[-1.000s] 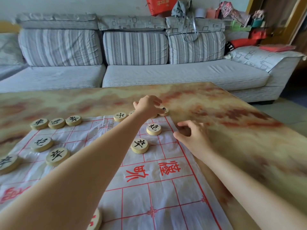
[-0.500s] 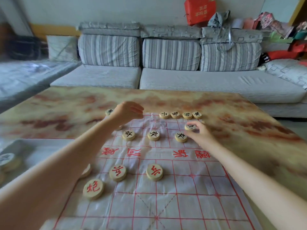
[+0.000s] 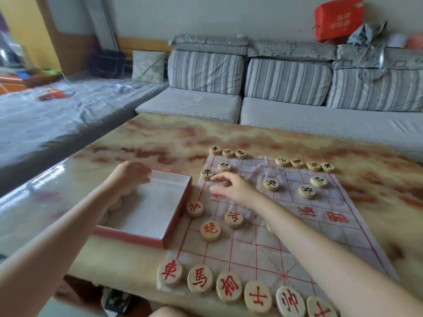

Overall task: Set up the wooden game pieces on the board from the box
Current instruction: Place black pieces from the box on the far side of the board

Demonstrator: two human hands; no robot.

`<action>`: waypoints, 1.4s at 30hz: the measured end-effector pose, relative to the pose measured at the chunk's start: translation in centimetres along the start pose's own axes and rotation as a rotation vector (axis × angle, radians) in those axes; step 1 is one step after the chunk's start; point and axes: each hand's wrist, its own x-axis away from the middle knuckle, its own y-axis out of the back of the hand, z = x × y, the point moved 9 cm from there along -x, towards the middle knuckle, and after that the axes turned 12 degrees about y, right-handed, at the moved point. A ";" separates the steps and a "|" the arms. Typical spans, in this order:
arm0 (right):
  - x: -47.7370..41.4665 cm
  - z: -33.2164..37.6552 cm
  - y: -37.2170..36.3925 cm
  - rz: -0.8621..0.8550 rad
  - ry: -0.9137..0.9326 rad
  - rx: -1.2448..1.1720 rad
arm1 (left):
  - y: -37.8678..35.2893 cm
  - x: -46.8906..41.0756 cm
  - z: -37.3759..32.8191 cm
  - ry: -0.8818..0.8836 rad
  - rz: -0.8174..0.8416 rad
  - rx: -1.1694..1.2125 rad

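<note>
Two hands work apart: your left hand (image 3: 131, 177) curls over the box (image 3: 158, 207) at the board's left edge; your right hand (image 3: 233, 187), fingers loosely spread, hovers over the board (image 3: 297, 227).

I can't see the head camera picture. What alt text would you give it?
A person's left hand reaches into a red-edged box beside a paper game board on a marbled table, while the right hand hovers over the board. Round wooden pieces with red characters line the near side, black ones the far side; a striped sofa stands behind.
</note>
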 end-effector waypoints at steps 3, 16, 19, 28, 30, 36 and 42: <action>-0.7 1.4 -3.1 0.062 0.035 -0.016 | 2.2 0.7 1.6 -0.001 -0.159 -0.154; -1.7 1.9 -6.7 0.065 0.037 -0.106 | 3.0 1.6 3.3 -0.003 -0.245 -0.315; -2.3 2.6 -7.6 0.066 0.067 -0.106 | 3.8 1.8 2.4 -0.043 -0.254 -0.179; -7.5 5.6 -14.0 0.148 0.130 0.322 | 7.3 2.5 1.7 -0.107 -0.322 0.064; -8.5 6.4 -16.3 0.239 0.112 0.212 | 7.3 2.5 2.3 -0.089 -0.304 0.050; -11.2 6.5 -20.1 0.275 0.051 0.145 | 7.1 2.3 4.7 -0.006 -0.298 0.021; -12.1 5.4 -21.4 0.202 0.050 0.099 | 7.8 2.8 5.3 0.027 -0.294 0.032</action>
